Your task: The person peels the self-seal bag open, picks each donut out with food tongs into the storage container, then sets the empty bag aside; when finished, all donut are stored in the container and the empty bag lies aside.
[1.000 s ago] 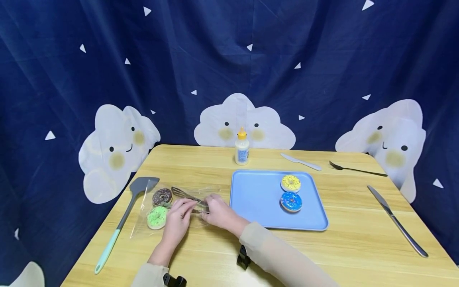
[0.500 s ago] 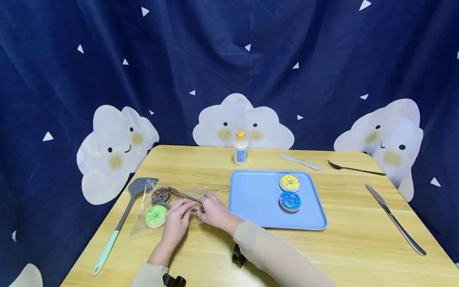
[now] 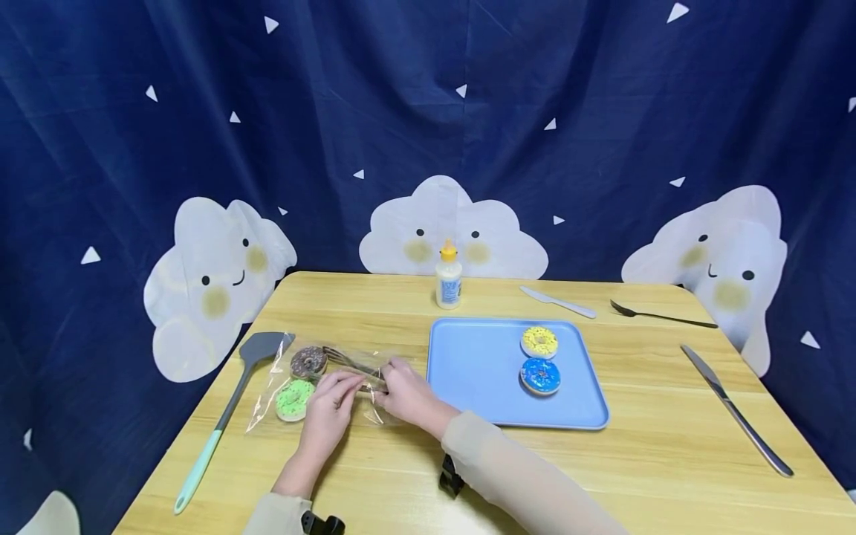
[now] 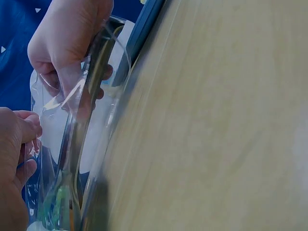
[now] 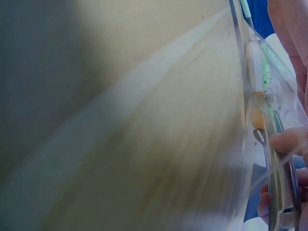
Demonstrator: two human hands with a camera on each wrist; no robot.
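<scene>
On the left of the table lies a clear plastic bag (image 3: 263, 407) with a chocolate-brown sprinkled donut (image 3: 307, 362) and a green sprinkled donut (image 3: 292, 400) in it. My left hand (image 3: 329, 410) pinches the film at the bag's edge. My right hand (image 3: 409, 395) reaches into the bag's mouth and grips metal tongs (image 4: 77, 139). One slotted head of the tongs lies by the brown donut and the other arm runs toward the green one. Whether the tongs clasp the green donut cannot be told. In the right wrist view, the thumb presses along the tongs' arm.
A blue tray (image 3: 475, 371) holds a yellow donut (image 3: 539, 342) and a blue donut (image 3: 540, 376). A glue bottle (image 3: 449, 279) stands behind it. Around lie a white knife (image 3: 558, 302), a dark fork (image 3: 662, 316), a metal knife (image 3: 735, 412) and a grey-headed spatula (image 3: 230, 409).
The bag and both donuts in it have shifted slightly to the right over the last half second. The tongs' head has moved a little right too. Both hands keep their hold.
</scene>
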